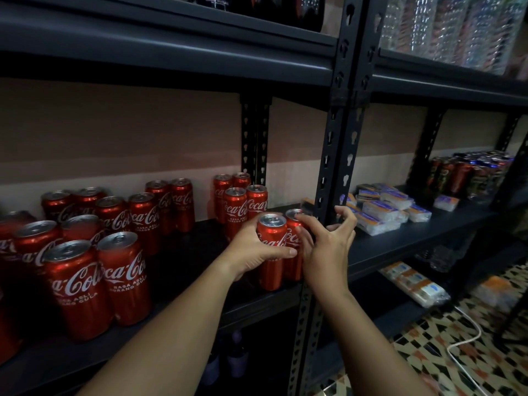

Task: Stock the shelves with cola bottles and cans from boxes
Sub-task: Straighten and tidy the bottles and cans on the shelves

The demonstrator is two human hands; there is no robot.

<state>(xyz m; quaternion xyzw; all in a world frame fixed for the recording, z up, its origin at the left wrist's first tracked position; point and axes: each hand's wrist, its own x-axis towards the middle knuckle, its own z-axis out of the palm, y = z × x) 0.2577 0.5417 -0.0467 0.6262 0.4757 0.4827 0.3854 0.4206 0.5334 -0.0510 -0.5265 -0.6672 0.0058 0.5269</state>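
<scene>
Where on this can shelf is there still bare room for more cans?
Bare shelf runs between the middle cans and the pair the left hand and right hand are placing. The front lip ahead of that gap is also free. The left end is crowded, and the right edge meets the post.

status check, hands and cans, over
Left hand gripping front can. Right hand on second can beside it. Upright post close right.

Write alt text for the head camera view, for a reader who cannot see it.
A person's left hand grips a red cola can at the front edge of a dark metal shelf, while the right hand touches a second can beside it. More red cans stand in clusters to the left.
</scene>
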